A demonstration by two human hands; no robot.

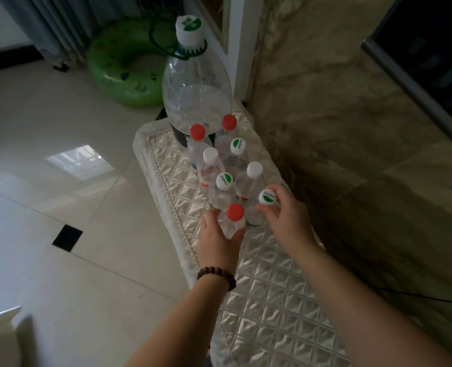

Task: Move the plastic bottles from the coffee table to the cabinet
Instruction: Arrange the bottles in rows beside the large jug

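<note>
Several small clear plastic bottles stand upright in a cluster on the cabinet top (272, 300), which is covered with a quilted shiny cloth. My left hand (217, 242) wraps around the nearest red-capped bottle (235, 212). My right hand (288, 221) grips the neck of a bottle with a white and green cap (267, 196) beside it. Behind them stand more bottles with red caps (197, 132), white caps (254, 169) and green-logo caps (224, 180). A large clear water jug (197, 91) with a white cap stands at the far end.
A marble-look wall (338, 115) runs along the cabinet's right side, with a dark screen (431, 49) at the upper right. A green swim ring (124, 64) lies on the tiled floor (47, 194) beyond the jug. A cable (418, 298) crosses at right.
</note>
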